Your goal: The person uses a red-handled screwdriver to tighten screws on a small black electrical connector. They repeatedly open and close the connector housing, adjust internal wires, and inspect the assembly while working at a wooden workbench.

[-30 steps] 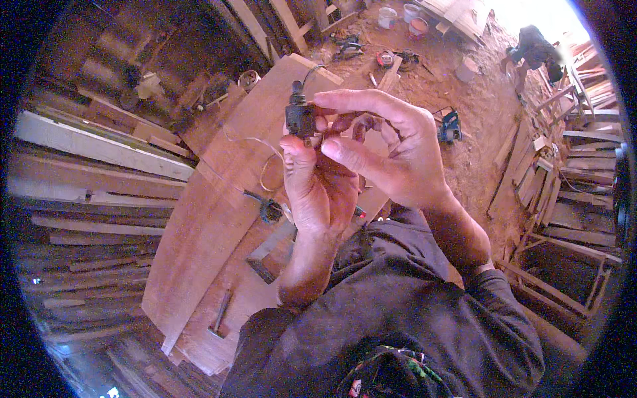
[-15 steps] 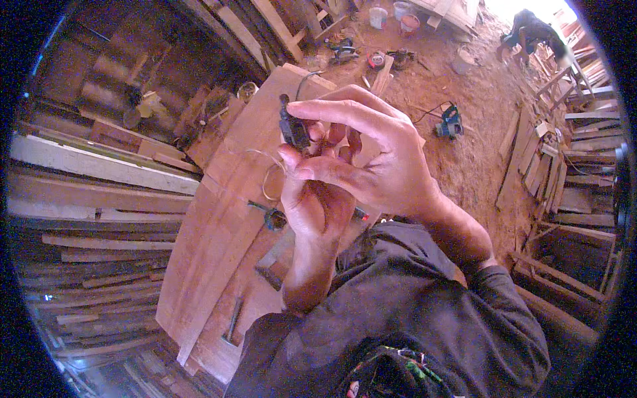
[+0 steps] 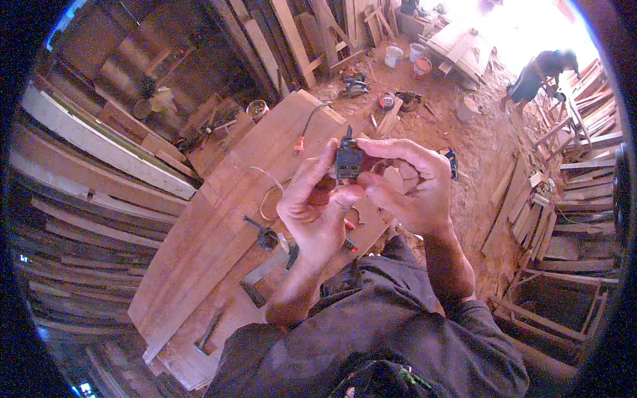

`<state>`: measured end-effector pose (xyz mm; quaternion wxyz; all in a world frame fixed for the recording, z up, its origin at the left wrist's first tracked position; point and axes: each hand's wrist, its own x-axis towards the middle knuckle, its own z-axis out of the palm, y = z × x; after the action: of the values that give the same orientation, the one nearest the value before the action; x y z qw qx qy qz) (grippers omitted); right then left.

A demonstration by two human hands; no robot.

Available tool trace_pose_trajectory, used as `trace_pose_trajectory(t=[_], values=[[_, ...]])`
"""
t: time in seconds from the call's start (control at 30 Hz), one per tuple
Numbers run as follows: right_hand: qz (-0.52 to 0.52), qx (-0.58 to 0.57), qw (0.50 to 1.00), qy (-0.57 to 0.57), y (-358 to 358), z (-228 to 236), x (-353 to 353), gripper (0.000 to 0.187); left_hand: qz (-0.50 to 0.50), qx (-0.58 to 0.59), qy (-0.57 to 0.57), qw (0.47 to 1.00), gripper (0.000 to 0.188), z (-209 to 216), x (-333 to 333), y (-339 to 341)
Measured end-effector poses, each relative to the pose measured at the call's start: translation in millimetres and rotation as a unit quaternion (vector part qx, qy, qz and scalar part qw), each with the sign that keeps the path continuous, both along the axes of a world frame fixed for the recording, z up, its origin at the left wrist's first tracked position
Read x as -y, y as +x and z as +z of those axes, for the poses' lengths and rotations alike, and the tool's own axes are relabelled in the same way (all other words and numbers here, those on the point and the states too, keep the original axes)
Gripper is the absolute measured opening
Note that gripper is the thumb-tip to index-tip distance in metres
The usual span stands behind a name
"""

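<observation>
A small black boxy part (image 3: 348, 161) with a narrow stem on top is held up between my two hands, above the wooden boards. My left hand (image 3: 310, 209) pinches it from the left and below with thumb and fingers. From the right, my right hand (image 3: 417, 182) grips its upper edge with fingertips, the thumb near its lower corner. Beneath, on the wooden boards (image 3: 192, 245), lie a hammer (image 3: 211, 330), a dark tool with a round body (image 3: 267, 239), a pale cable loop (image 3: 265, 202) and a cord with an orange plug (image 3: 300, 143). A red-tipped tool (image 3: 351, 245) shows partly behind my left wrist.
Stacked planks (image 3: 86, 199) line the left side, and more timber (image 3: 584, 192) is piled at the right. Buckets (image 3: 393, 56), a red and black tape measure (image 3: 387, 101) and tools lie on the earthen floor. Another person (image 3: 541, 76) bends at the far right.
The black part has moved right and turned, so its stem now points up and its broad face shows. Both hands have shifted, my right hand lower. The view takes in more of the far floor.
</observation>
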<state>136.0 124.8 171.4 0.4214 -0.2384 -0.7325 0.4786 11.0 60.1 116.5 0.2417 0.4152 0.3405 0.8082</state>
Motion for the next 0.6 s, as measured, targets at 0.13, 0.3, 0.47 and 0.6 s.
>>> trace_pose_trajectory(t=[0.13, 0.3, 0.47, 0.6], values=[[-0.014, -0.004, 1.000, -0.014, 3.4, 0.1, -0.5, 0.037, 0.008, -0.113, -0.040, 0.993, 0.052, 6.9, 7.0, -7.0], [-0.013, 0.010, 0.995, 0.097, 3.3, -3.1, -2.8, 0.036, 0.072, -0.195, -0.020, 0.978, 0.047, 9.5, 7.0, -9.1], [-0.016, 0.082, 0.976, 0.199, 9.2, 7.1, -5.3, 0.034, 0.125, -0.300, -0.018, 0.945, 0.045, 4.4, 8.8, -21.2], [0.010, 0.142, 0.952, 0.271, 12.3, 21.9, -7.2, 0.032, 0.117, -0.353, 0.013, 0.928, 0.044, 10.5, 9.0, -31.0]])
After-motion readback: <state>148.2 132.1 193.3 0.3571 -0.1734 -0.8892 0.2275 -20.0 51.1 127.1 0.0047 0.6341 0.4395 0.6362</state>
